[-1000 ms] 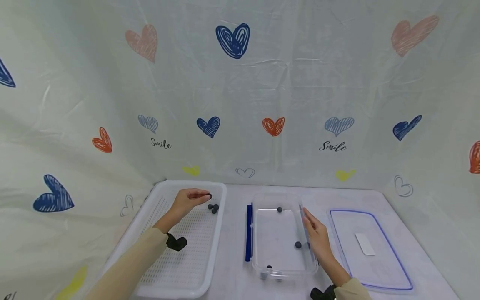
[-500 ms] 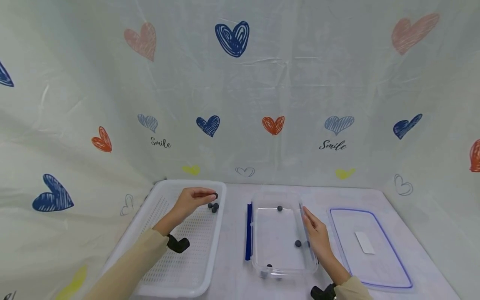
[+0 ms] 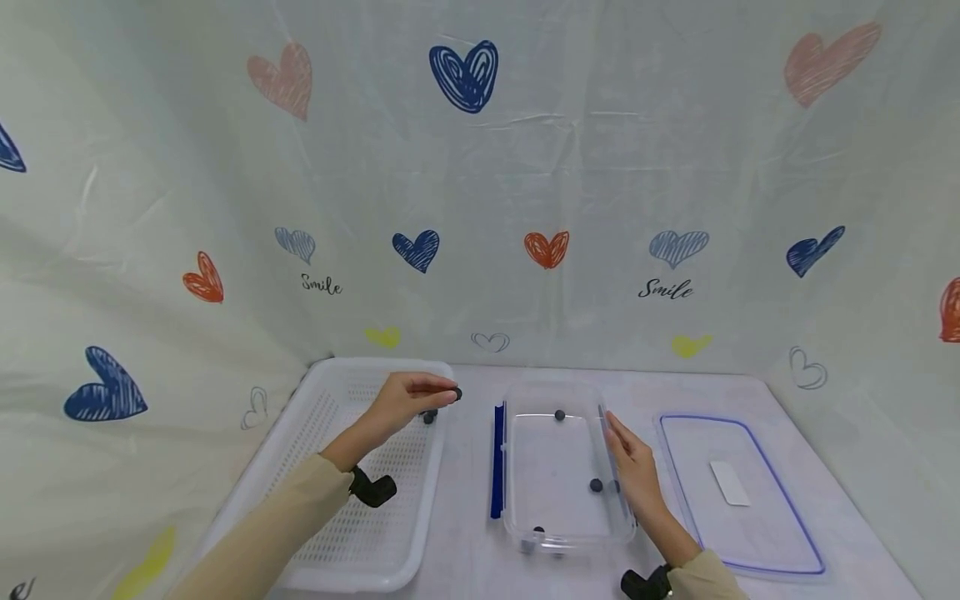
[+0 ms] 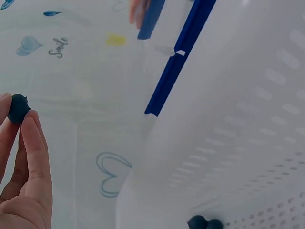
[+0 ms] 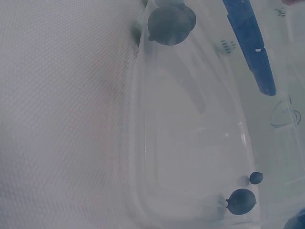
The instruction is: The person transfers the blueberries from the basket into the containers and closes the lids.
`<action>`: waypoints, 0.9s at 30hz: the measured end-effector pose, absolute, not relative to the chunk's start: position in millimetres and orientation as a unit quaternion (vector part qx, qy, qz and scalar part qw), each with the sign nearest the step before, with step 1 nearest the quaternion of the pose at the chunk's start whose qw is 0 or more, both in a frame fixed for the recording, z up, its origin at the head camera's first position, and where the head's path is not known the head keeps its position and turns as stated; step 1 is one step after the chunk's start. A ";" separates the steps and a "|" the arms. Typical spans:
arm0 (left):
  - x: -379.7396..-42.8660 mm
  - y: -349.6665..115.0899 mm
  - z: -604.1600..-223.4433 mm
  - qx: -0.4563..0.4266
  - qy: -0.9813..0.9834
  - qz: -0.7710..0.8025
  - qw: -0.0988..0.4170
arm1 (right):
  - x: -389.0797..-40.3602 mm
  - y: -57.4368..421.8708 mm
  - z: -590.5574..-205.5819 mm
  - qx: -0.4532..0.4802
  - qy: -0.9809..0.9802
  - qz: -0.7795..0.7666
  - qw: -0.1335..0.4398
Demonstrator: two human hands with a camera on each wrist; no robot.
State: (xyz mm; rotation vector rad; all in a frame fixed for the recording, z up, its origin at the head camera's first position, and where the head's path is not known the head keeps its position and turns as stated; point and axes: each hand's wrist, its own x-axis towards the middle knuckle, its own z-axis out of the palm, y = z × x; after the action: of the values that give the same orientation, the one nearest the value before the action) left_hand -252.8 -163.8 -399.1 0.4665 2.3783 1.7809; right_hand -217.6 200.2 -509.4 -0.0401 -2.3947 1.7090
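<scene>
My left hand [image 3: 408, 404] pinches a dark blueberry [image 4: 18, 109] between thumb and fingertips, above the right rim of a white perforated basket [image 3: 405, 575]. Below it in the basket lie more blueberries [image 4: 198, 222], partly hidden by the hand in the head view. My right hand [image 3: 637, 471] rests along the right wall of a clear plastic box [image 3: 555, 546], its fingers fairly straight. Inside the box several blueberries lie scattered, one near the back [image 3: 559, 415] and another toward the right [image 3: 596, 485]. The right wrist view shows box and berries, but little of that hand.
A blue clip flap [image 3: 497, 462] sticks out at the box's left side, facing the basket. To the right lies a clear lid [image 3: 780, 533] with a blue seal and a white rectangle on it. A heart-printed curtain [image 3: 487, 183] hangs behind the white table [image 3: 465, 500].
My left hand has moved right with the blueberry, from over the basket's inside to its right rim. The right hand and the box have stayed in place.
</scene>
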 end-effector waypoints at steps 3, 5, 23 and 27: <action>-247.7 -156.0 -389.3 0.172 0.785 0.590 0.077 | -217.3 200.6 -509.8 -0.014 -0.809 0.579 0.098; -243.5 -150.5 -381.6 0.180 0.782 0.590 0.085 | -217.1 200.7 -509.6 -0.015 -0.810 0.578 0.098; -235.6 -101.2 -374.9 0.214 0.793 0.562 0.097 | -215.6 199.9 -511.4 -0.012 -0.808 0.580 0.103; -236.6 -91.8 -375.9 0.224 0.794 0.557 0.097 | -216.6 200.0 -510.5 -0.011 -0.808 0.579 0.107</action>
State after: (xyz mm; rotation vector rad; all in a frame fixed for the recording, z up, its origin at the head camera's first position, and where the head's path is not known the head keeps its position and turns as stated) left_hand -236.6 -91.8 -375.9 0.6629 2.3493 1.6500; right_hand -216.6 200.0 -510.5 -0.0321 -2.3788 1.7046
